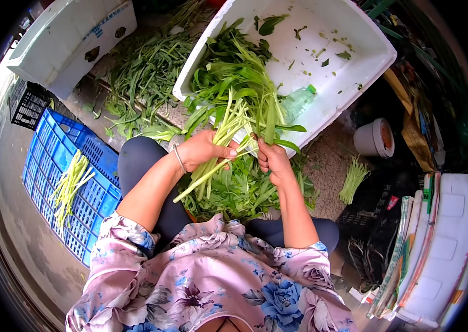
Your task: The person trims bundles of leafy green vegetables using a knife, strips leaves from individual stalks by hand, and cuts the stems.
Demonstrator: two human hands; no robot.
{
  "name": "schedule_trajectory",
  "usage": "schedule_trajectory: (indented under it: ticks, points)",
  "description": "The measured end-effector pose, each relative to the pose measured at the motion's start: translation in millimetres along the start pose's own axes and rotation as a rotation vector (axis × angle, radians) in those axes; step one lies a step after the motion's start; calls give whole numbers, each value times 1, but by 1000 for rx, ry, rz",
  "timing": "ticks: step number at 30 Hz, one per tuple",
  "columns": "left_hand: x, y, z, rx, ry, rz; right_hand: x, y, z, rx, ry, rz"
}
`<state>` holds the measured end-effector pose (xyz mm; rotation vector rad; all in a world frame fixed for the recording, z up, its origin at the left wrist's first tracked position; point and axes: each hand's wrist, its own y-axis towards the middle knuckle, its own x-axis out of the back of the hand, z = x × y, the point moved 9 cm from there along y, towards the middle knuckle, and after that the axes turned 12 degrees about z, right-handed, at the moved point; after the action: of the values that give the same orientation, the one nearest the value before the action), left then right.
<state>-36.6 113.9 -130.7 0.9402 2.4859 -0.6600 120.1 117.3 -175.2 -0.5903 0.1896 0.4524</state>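
My left hand [205,150] is closed around a bundle of pale green stems [233,123] that look like water spinach, with the thumb on top and cut ends sticking out toward my lap. Close beside it, my right hand [273,160] pinches leafy stalks [270,119] of the same greens; its fingertips are partly hidden. A heap of leafy greens [225,61] spills over the near left corner of a white foam box [350,19] just beyond both hands. Below them, between my legs, lies a pile of loose leaves [234,193].
A blue plastic crate [93,205] at the left carries a bunch of trimmed stems [72,182]. More greens [148,72] cover the ground behind it. At the right are a stem bundle [354,180], a white bucket [375,138] and stacked foam pieces [444,238]. A plastic bottle [299,104] lies in the box.
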Motion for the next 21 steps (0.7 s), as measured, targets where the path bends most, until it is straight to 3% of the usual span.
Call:
schedule_trajectory:
  ticks: [1,2,4,6,8,10,12,13,15,16,19,21]
  points:
    - [4,0,0,-6,-30,4,13,-1,-5,-114,-243,-105]
    - [7,0,-2,-10,-32,0,15,-2,-6,-115,-247,-101]
    - [18,-2,-9,-110,-153,-90,-20,-15,-21,-381,-812,307]
    - [25,-3,-12,-172,-201,-170,-10,-9,-9,-273,-1115,283]
    - [27,-4,-13,-108,-186,-161,25,6,44,-72,-802,-189]
    - [28,-2,-15,-129,-155,-171,61,14,90,10,-865,-616]
    - [27,-1,-16,-167,-258,-198,76,25,118,231,-1223,-978]
    - [26,0,-19,-164,-255,-208,88,38,116,238,-1221,-975]
    - [27,2,-18,-175,-272,-220,108,76,88,-101,-1052,-620]
    - [27,3,-19,-185,-292,-227,106,74,92,-94,-1057,-619]
    - [32,4,-17,-172,-304,-302,104,38,91,115,-513,-609]
    - [31,4,-14,-140,-312,-341,96,5,92,124,-398,-577]
